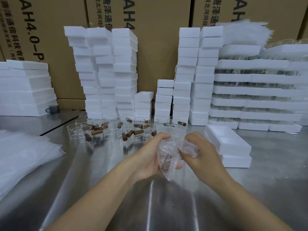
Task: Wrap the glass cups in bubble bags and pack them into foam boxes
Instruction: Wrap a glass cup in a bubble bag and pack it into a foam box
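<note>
While the left hand (149, 156) grips a bubble bag (166, 157) from 9 o'clock and the right hand (202, 153) pinches it from 3, loose cups (109, 130) stand at 12; cartons (55, 47) behind read "AH4.0-P".

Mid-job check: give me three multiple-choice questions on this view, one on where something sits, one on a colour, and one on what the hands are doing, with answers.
1. Where is the foam box nearest the hands?
A. On the table to their right
B. On the table to their left
C. On top of the tall stacks

2. What colour are the stubby handles among the glass cups?
A. Blue
B. Brown
C. White

3. What are the hands doing?
A. Both are empty
B. Only one holds something
C. Both grip one bubble bag

Answers:
1 A: the foam box sits on the table just right of the right hand.
2 B: the handles show dark brown against the clear glass.
3 C: the left hand and the right hand both have fingers curled round the bubble bag.
</note>
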Available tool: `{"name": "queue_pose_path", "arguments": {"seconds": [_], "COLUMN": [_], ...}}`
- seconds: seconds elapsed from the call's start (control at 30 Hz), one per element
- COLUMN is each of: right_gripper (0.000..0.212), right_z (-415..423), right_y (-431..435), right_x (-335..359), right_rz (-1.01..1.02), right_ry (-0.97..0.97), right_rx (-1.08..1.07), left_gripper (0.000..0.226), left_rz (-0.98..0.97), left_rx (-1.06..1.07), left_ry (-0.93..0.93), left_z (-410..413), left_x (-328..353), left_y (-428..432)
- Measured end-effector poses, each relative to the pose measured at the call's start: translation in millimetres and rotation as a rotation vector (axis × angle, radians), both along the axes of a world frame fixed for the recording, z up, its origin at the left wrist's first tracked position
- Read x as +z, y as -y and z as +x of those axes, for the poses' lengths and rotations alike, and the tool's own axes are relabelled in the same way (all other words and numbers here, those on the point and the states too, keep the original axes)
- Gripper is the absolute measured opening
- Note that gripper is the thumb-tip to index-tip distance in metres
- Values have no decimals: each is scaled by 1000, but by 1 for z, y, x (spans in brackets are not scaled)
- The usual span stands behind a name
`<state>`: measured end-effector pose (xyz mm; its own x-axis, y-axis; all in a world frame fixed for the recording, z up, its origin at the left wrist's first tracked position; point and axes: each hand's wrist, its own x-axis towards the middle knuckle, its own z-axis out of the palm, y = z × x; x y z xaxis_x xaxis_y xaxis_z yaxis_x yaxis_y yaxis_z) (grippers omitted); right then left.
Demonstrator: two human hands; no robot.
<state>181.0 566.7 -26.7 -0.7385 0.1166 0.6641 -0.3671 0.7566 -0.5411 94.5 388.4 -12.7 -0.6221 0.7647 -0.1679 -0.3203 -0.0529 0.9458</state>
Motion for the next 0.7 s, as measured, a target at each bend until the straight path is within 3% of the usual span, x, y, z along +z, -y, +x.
{"name": "queue_pose_path", "arguments": {"seconds": [0.13,0.27,0.43,0.57,0.7], "right_gripper": [7,38,4,36,55], "right_z": [4,6,-2,1,2], "right_y": [4,10,12,14,25], "right_x": [2,3,-1,-4,-9], "right_rz": [67,-218,-284,-133,-105], "right_ry": [27,206,94,-12,-99], "right_rx": [59,222,83,-18,-64], "left_gripper": [55,50,60,73,79], "left_rz": [74,62,69,63,17], "left_rx": [88,120,66,-17,101], "left_ry": [23,22,47,59,45], "left_z": [-3,-6,-8,-4,4], "left_x": [-1,0,-3,-2,-7], "left_y": [-2,2,0,-1,-8]}}
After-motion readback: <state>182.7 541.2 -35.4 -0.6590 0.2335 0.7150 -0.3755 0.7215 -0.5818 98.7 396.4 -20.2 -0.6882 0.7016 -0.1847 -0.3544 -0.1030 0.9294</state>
